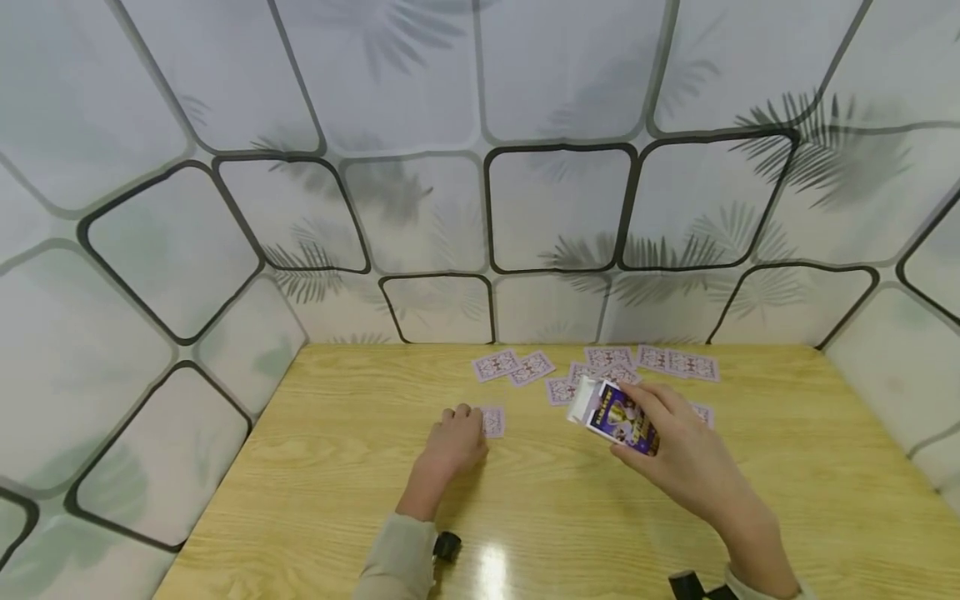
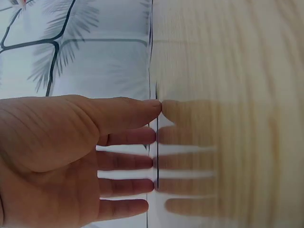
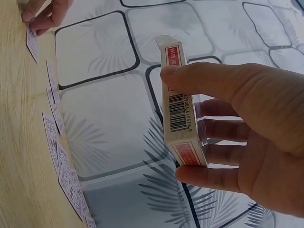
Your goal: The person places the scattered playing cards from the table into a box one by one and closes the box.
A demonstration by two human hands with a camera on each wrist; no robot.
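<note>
My right hand (image 1: 693, 454) grips a playing-card box (image 1: 618, 417), its thumb on one edge and the fingers on the other. The box has a purple front with a gold trophy picture, and its white end flap stands open toward the left. In the right wrist view, the narrow side of the box shows a barcode (image 3: 178, 112). My left hand (image 1: 453, 442) reaches down to the table, its fingertips at a patterned card (image 1: 493, 422) whose left part the hand covers. In the left wrist view, those fingers look straight, touching the thin card (image 2: 157, 175) seen edge-on.
Two cards (image 1: 495, 365) lie near the back edge of the wooden table (image 1: 337, 467). Several more cards (image 1: 607, 357) spread behind the box, with a row (image 1: 678, 363) at the back right. One card (image 1: 703, 414) is partly behind my right hand. Patterned fabric (image 1: 558, 208) surrounds the table.
</note>
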